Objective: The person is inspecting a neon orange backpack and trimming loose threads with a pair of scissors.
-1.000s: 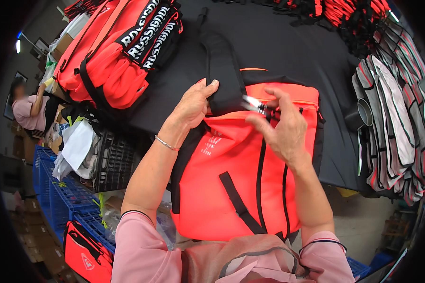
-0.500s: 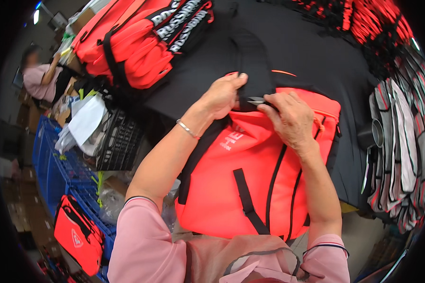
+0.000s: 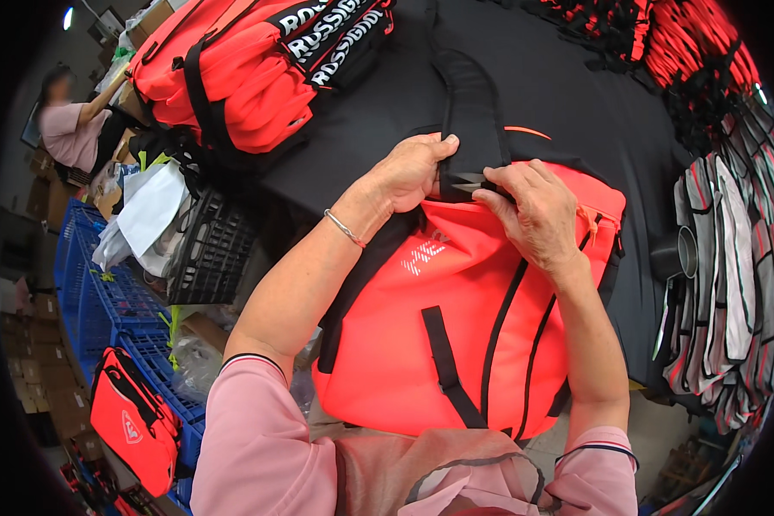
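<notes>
A bright red-orange bag with black zips and a black webbing strap lies in front of me. Its padded black shoulder strap stretches away from the bag's far edge. My left hand is closed on the side of that strap, thumb uppermost. In my right hand is a pair of thread snips; the metal blades point left, over the lower end of the strap. The fingers hide the snips' handles.
Black cloth covers the table. Red-orange bags are piled at the far left, with a black crate and blue crates nearer. Grey-white pieces hang at right by a dark cup. Another person sits far left.
The view has shifted slightly. My hands stay at the strap's lower end, and the snips' blades now show spread a little wider. The other person's arm has reached up and outward.
</notes>
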A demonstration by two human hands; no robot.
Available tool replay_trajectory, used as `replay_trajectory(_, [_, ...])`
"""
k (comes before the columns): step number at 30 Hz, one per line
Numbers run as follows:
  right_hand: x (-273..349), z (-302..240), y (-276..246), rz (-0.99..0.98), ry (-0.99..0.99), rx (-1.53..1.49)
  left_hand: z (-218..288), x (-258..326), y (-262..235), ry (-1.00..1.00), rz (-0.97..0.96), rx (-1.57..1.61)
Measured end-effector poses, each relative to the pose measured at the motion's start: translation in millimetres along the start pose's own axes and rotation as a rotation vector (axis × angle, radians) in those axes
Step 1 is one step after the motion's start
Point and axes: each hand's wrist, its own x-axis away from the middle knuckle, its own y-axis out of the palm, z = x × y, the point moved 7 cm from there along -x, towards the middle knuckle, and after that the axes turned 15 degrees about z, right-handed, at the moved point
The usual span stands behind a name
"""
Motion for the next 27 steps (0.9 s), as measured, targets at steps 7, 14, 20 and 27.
replay_trajectory(7, [9,-1,-1,0.038,0.04,0.059,-4,-3,-1,0.014,0.033,-0.016])
replay_trajectory(14, [12,-1,-1,0.056,0.05,0.104,-3,-1,0,0.025,0.051,-0.02])
replay_trajectory(20, [22,-6,5,0.115,0.063,0.204,-7,-5,-4,0.025,0.069,0.019])
replay_trajectory(27, [38,-3,13,0.225,0.217,0.194,-7,-3,-2,0.032,0.105,0.018])
